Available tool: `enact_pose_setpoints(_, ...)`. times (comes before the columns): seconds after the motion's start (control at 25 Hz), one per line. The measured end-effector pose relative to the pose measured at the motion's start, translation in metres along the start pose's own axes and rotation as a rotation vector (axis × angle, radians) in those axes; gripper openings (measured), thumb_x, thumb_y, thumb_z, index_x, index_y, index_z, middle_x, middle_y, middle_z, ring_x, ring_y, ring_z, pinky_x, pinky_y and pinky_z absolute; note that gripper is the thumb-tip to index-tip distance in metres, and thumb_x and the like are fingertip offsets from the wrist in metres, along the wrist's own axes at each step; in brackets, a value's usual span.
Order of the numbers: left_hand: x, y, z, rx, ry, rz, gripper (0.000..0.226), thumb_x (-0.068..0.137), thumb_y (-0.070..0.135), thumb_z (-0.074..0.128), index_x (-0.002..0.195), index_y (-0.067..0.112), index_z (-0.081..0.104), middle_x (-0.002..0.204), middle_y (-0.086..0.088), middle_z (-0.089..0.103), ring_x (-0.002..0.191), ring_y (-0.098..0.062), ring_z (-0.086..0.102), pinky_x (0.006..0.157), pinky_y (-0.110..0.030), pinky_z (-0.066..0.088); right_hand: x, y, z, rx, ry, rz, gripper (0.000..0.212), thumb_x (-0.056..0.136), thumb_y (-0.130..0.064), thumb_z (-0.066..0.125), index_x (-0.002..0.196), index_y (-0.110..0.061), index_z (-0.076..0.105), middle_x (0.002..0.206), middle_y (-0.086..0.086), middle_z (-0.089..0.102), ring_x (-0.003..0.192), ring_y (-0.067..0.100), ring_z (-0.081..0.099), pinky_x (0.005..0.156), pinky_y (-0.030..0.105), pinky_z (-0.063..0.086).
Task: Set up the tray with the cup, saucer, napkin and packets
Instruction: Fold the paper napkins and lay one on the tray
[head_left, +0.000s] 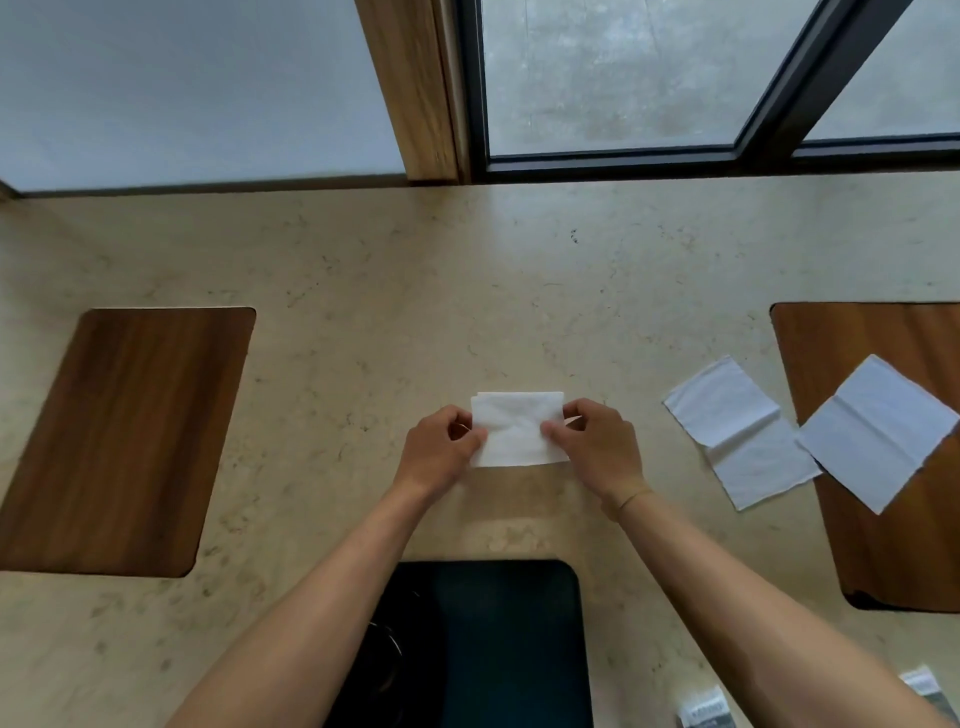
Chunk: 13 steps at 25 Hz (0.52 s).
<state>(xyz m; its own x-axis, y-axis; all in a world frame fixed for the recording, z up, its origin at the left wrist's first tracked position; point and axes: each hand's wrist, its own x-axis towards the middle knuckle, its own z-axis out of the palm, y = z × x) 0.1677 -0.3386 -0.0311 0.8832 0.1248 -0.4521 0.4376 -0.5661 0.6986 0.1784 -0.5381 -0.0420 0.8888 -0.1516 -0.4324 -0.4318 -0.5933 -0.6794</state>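
Nearest the viewer, a dark tray (483, 639) lies on the beige worktop (363, 312), with 2 packets (704, 709) at lower right. Beyond it, the left hand (441, 452) and right hand (597, 447) pinch opposite ends of a folded white napkin (517, 428), fingers closed on it. 2 unfolded napkins (743, 431) lie right, 1 overlapping a wooden board (893, 545).
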Motion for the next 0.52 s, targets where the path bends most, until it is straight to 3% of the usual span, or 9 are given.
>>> enact_pose_setpoints(0.24, 0.013, -0.005, 0.007, 0.013, 0.041, 0.032, 0.008, 0.088, 0.027, 0.066, 0.085, 0.02, 0.067, 0.078, 0.013, 0.064, 0.072, -0.006, 0.059, 0.064, -0.021, 0.041, 0.002, 0.003, 0.003, -0.087, 0.076, -0.024, 0.017, 0.086, -0.037, 0.062, 0.089, -0.023, 0.071, 0.085, -0.007, 0.07, 0.079, 0.015, 0.063, 0.069, 0.032, 0.051)
enact_pose_setpoints(0.52, 0.019, -0.008, 0.014, 0.065, 0.07, 0.04, 0.009, 0.083, 0.032, 0.07, 0.084, 0.023, 0.069, 0.08, 0.012, 0.068, 0.076, -0.007, 0.064, 0.07, -0.028, 0.052, 0.008, 0.007, 0.004, -0.1, 0.123, -0.035, 0.013, 0.087, -0.035, 0.064, 0.087, -0.024, 0.07, 0.083, -0.008, 0.07, 0.077, 0.013, 0.063, 0.068, 0.03, 0.051)
